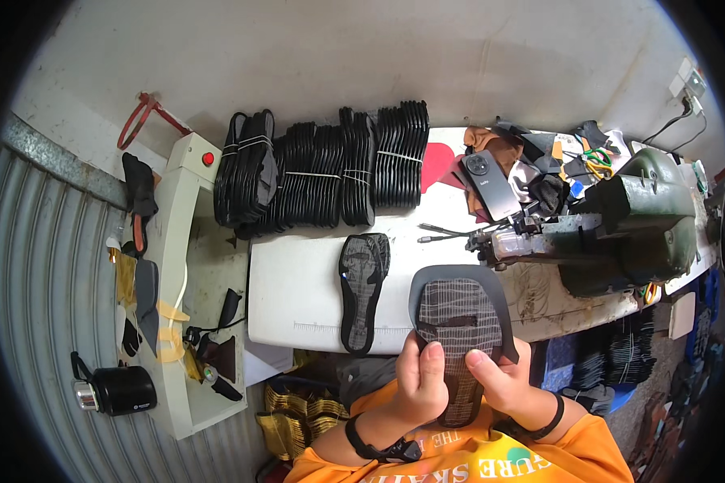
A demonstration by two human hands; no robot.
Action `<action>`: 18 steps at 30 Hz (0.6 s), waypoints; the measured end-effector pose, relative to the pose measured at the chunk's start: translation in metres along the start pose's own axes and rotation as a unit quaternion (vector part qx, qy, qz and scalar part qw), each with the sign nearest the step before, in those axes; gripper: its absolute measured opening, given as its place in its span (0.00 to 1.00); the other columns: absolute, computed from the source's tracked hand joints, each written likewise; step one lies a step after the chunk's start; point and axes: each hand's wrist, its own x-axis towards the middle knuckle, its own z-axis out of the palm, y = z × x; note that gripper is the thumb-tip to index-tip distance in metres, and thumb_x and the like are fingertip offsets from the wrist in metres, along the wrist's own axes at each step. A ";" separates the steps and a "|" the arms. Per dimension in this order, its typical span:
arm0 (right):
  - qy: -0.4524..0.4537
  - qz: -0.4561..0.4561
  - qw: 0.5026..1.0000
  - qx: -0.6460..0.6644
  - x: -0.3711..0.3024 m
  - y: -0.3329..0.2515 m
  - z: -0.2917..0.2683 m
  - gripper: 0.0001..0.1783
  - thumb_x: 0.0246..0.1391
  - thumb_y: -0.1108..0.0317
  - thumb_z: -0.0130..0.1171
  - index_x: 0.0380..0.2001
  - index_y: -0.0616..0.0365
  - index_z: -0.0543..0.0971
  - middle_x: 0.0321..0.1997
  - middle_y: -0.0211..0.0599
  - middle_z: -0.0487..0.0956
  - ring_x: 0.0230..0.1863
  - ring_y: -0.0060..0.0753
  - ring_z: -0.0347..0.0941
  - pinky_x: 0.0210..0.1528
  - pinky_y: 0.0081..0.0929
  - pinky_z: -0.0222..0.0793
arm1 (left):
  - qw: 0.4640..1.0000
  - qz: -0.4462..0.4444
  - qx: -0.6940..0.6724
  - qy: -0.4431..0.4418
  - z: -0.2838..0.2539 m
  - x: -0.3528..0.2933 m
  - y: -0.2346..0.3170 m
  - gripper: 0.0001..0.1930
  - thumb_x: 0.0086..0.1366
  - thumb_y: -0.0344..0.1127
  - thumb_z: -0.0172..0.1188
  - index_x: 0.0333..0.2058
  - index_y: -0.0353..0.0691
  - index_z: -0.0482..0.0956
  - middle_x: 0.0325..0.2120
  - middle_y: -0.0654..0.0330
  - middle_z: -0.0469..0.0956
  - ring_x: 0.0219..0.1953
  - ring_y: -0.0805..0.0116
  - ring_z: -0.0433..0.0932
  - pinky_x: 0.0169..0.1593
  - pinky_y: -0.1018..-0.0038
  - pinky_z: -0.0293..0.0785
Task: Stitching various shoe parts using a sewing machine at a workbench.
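My left hand (421, 377) and my right hand (499, 375) both grip a dark patterned shoe insole (459, 310), held tilted before my chest. A plain grey rim runs round its broad upper end, and its narrow end points down toward my shirt. Both thumbs lie on the patterned face; most of my other fingers are hidden behind it. Left of it, on the white table (290, 282), lies a small pile of similar insoles (364, 294) with black edges.
Tied bundles of black insoles (310, 181) stand along the wall. At the right is a green sewing machine (636, 217), with a phone (489, 187), fabric scraps (568, 165) and scissors (598, 161) behind it. A black flask (121, 390) is at the far left.
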 end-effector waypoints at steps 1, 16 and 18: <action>0.015 0.012 1.000 0.021 0.000 0.001 0.002 0.12 0.63 0.73 0.60 0.47 0.68 0.79 0.41 0.32 0.83 0.39 0.20 0.75 0.43 0.22 0.72 | 1.000 0.008 -0.014 -0.005 -0.003 0.000 -0.003 0.18 0.76 0.33 0.46 0.59 0.29 0.65 0.48 0.52 0.77 0.51 0.67 0.77 0.60 0.70 0.71; 0.092 -0.038 0.995 -0.022 0.005 0.016 -0.015 0.07 0.62 0.78 0.57 0.38 0.70 0.83 0.35 0.35 0.77 0.24 0.16 0.66 0.26 0.16 0.62 | 0.967 -0.102 -0.234 -0.023 0.000 0.014 -0.002 0.31 0.76 0.51 0.48 0.63 0.28 0.64 0.58 0.44 0.73 0.58 0.53 0.75 0.64 0.57 0.70; 0.102 -0.076 0.992 -0.023 0.005 0.016 -0.019 0.06 0.61 0.80 0.57 0.35 0.70 0.84 0.35 0.36 0.77 0.23 0.18 0.68 0.25 0.17 0.63 | 0.960 -0.118 -0.252 -0.014 -0.007 0.010 -0.014 0.31 0.75 0.51 0.48 0.63 0.28 0.64 0.58 0.44 0.73 0.58 0.52 0.76 0.63 0.56 0.71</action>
